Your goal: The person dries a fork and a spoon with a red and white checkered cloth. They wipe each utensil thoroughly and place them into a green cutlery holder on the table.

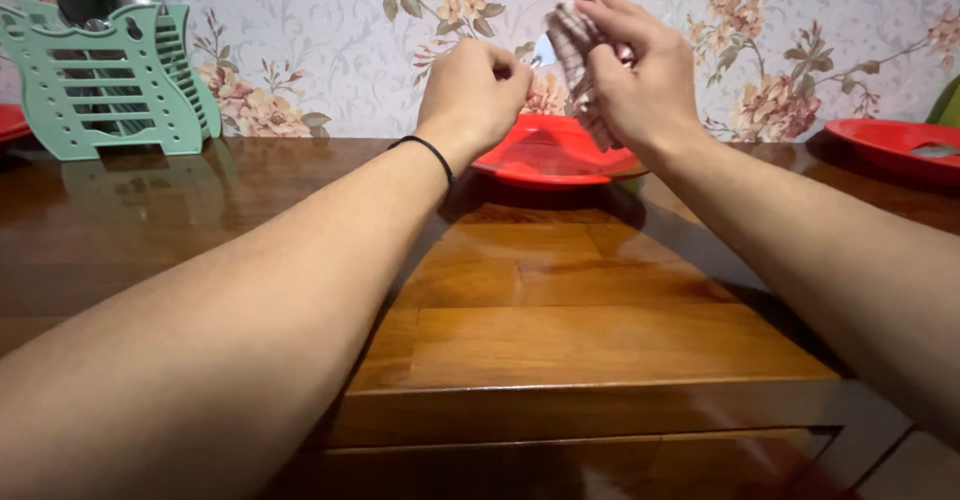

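My left hand (478, 88) is closed around the handle of a metal utensil (544, 52), of which only a small shiny part shows between the hands. My right hand (632, 70) grips a red-and-white checked cloth (575, 45) wrapped around the utensil's other end. Both hands hover above a red plate (545, 155) on the brown wooden table (560, 330). A black band sits on my left wrist.
A mint-green plastic cutlery holder (110, 85) with dark spoons and a fork stands at the back left. Another red plate (895, 145) lies at the right edge, and a red rim (10, 122) shows far left. Floral wallpaper backs the table.
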